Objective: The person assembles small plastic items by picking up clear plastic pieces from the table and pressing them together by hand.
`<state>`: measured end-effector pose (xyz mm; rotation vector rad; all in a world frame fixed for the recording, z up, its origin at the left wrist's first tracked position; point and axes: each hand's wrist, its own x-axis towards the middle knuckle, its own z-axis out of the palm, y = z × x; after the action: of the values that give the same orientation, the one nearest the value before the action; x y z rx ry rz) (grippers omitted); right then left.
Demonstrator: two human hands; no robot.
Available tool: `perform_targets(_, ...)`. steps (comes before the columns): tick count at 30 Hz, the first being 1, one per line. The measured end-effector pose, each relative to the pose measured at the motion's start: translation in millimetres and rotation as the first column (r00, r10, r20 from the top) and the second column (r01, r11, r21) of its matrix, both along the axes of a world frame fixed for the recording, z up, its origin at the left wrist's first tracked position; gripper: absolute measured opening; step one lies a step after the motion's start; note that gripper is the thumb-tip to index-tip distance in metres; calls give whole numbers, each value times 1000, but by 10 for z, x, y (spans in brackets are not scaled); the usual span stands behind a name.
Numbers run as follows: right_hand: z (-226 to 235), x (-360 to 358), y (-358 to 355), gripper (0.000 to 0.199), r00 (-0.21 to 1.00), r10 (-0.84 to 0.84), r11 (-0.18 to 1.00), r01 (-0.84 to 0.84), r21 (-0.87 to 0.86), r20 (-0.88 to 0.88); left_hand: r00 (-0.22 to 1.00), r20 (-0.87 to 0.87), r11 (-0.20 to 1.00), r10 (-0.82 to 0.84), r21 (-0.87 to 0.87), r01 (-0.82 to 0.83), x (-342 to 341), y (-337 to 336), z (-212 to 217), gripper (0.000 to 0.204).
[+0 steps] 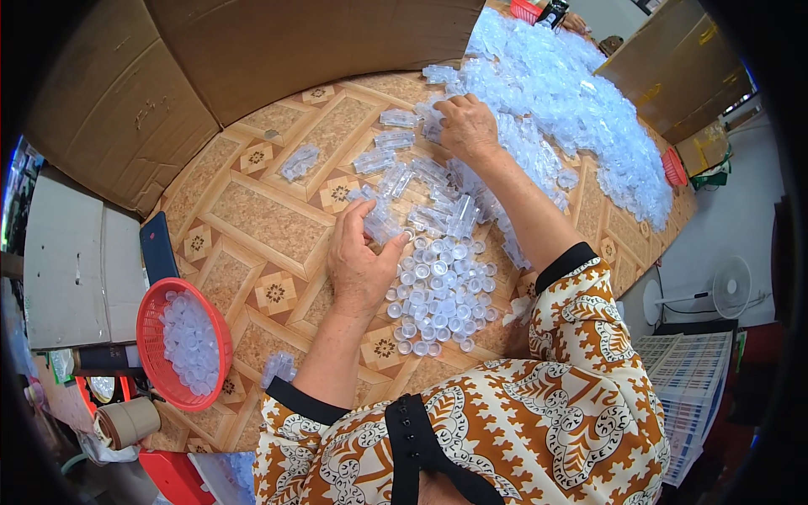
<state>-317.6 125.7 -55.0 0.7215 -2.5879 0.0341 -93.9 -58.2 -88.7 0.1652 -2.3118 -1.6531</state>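
Observation:
My left hand curls its fingers and thumb around a clear rectangular plastic piece, just above the patterned tabletop. Farther off, my right hand is closed, its fingertips on another clear plastic piece at the edge of the big heap. Several like pieces lie loose between and beyond the hands. Close in front of me, right of my left wrist, spreads a cluster of small round clear caps.
A large heap of clear plastic pieces covers the far right. Cardboard walls border the far side. At left stand a red basket of clear parts and a dark phone-like slab. Another person's hand shows far off.

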Motion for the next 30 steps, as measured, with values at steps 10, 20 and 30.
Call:
perform_targets(10,90,-212,636,29,948,-318,948,318,-37,5,998,64,999,-15,34,13,-5,24,49,61)
perform_targets(20,60,-230,256,63,981,139,971,-162,177,136,1000,17,999,7,36,-8,-25,43,3,58)
perform_targets(30,154,-507,-47,61,929,49,955,-151,254,367,996,83,994,-17,113,7,-3,33,31,63)
